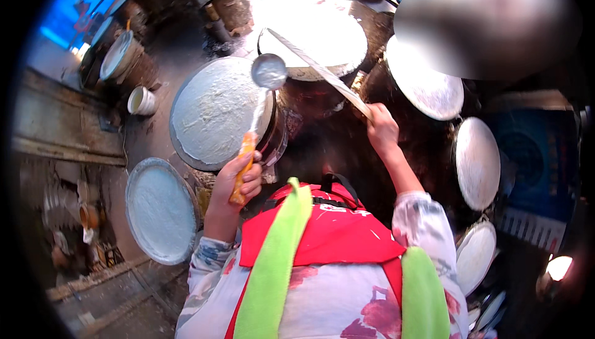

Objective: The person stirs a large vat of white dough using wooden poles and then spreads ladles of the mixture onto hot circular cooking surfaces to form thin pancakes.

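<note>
My left hand is closed around the orange handle of a ladle. The ladle's round metal bowl, coated in white, is over the right rim of a large round griddle spread with lumpy white batter. In my right hand is a long, thin, pale stick, gripped near its lower end. It slants up and left, its far tip over another big round griddle with a bright white surface. Whether the tip touches that surface I cannot tell.
Nearer on the left stands another white-coated round pan. More round pans line the right side. A small white bucket sits on the floor at left. Several drum-like stoves stand at the back.
</note>
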